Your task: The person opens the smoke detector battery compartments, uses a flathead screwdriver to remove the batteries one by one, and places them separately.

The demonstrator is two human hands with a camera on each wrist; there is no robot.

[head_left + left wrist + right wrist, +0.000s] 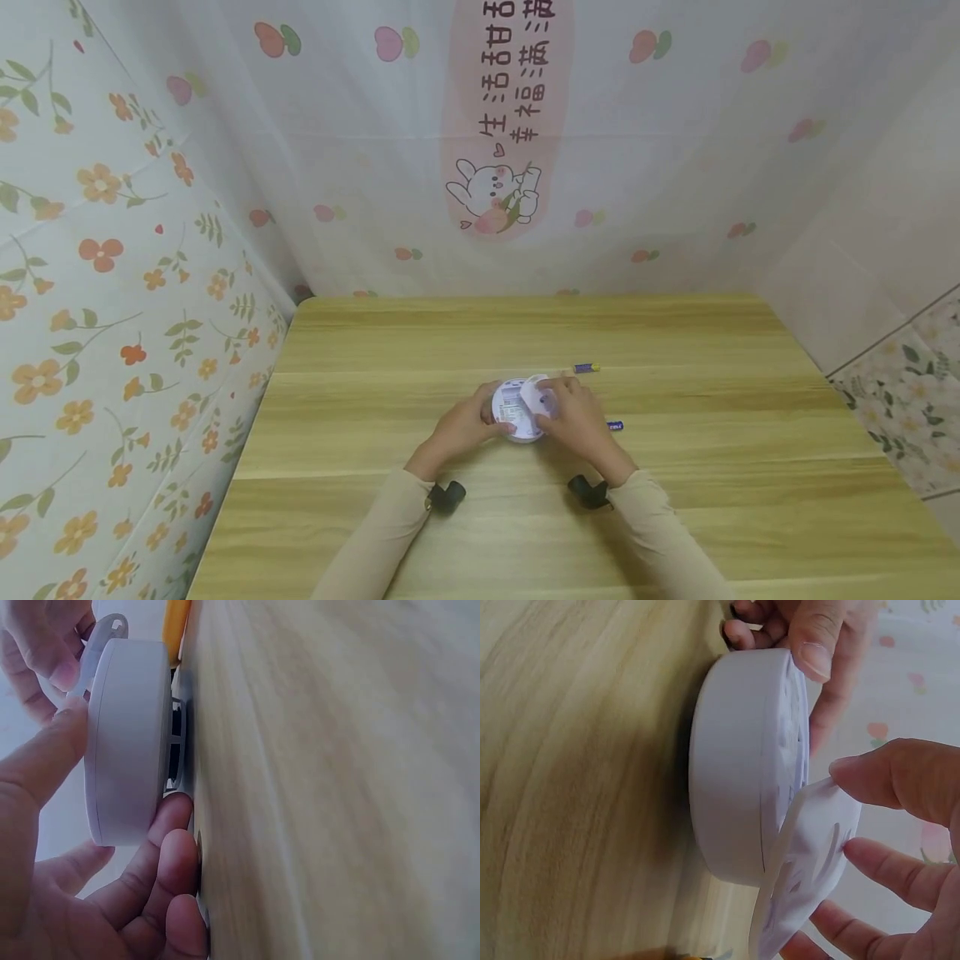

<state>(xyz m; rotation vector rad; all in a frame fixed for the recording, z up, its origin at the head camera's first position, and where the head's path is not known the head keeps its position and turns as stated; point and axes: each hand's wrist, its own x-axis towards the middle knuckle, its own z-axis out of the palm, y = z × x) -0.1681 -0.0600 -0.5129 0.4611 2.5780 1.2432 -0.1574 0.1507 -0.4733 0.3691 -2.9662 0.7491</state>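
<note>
A round white smoke detector point(512, 417) lies back side up on the table, its label and battery slot showing in the head view. My left hand point(461, 427) grips its left side, thumb on the upper face and fingers at the rim. Between thumb and fingers, my right hand point(576, 419) pinches a thin white slotted mounting plate point(810, 859). That plate is tilted against the detector's right edge. In the left wrist view, the detector's dark vented part point(176, 746) faces the tabletop.
One blue-and-yellow battery point(587, 367) lies beyond my right hand, and another battery point(615, 426) lies right of it. The wooden table point(360, 350) ends at a patterned curtain point(360, 167) behind. Black wrist cameras point(447, 497) sit on both wrists.
</note>
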